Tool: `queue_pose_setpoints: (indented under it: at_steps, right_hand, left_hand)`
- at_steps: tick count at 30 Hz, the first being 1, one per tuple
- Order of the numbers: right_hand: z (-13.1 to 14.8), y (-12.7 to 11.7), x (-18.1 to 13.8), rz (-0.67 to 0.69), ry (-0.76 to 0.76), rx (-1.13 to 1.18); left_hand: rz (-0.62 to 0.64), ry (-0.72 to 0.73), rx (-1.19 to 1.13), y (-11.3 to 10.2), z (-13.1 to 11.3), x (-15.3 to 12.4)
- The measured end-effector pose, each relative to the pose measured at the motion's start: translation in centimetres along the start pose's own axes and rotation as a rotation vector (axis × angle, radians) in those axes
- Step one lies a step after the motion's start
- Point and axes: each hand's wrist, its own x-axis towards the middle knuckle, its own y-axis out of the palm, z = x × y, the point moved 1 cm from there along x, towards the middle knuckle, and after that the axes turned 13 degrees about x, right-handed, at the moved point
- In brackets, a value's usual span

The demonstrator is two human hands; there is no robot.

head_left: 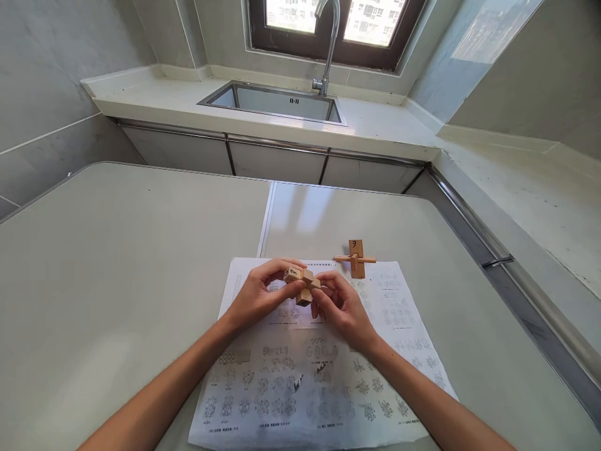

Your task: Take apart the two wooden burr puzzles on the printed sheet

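Observation:
Between my two hands is a wooden burr puzzle (305, 283), made of crossed light-wood blocks, with a handwritten mark on its left block. The fingers and thumb of my left hand (265, 288) close round that left block. My right hand (342, 307) pinches the puzzle's right side with thumb and fingers. Both hands hover over a printed diagram sheet (328, 401) covered with small puzzle drawings. Beyond my right hand, a second wooden puzzle (357, 266), a flat marked board crossed by a thin rod, rests at the sheet's top edge.
The sheet lies on a pale table (117, 263) with a seam (267, 219) running across it. Past the table's far edge stands a counter (375, 119) with a sink (282, 103) and a faucet (334, 37) below a window. Another counter (530, 181) runs along the right.

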Motion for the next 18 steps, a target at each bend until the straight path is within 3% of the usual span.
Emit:
queue_pose_setpoints:
  at_steps: [10,14,18]
  right_hand:
    - [0.10,0.21,-0.13,0.073,0.042,-0.017]
    - [0.28,0.20,-0.19,0.000,0.049,-0.123]
    - [0.31,0.18,-0.10,-0.068,-0.045,-0.351]
  left_hand:
    - [0.003,0.027,0.107,0.31,-0.54,-0.18]
    - [-0.030,-0.014,0.018,0.18,-0.58,-0.13]
    - [-0.094,-0.122,-0.065,-0.29,-0.34,0.01]
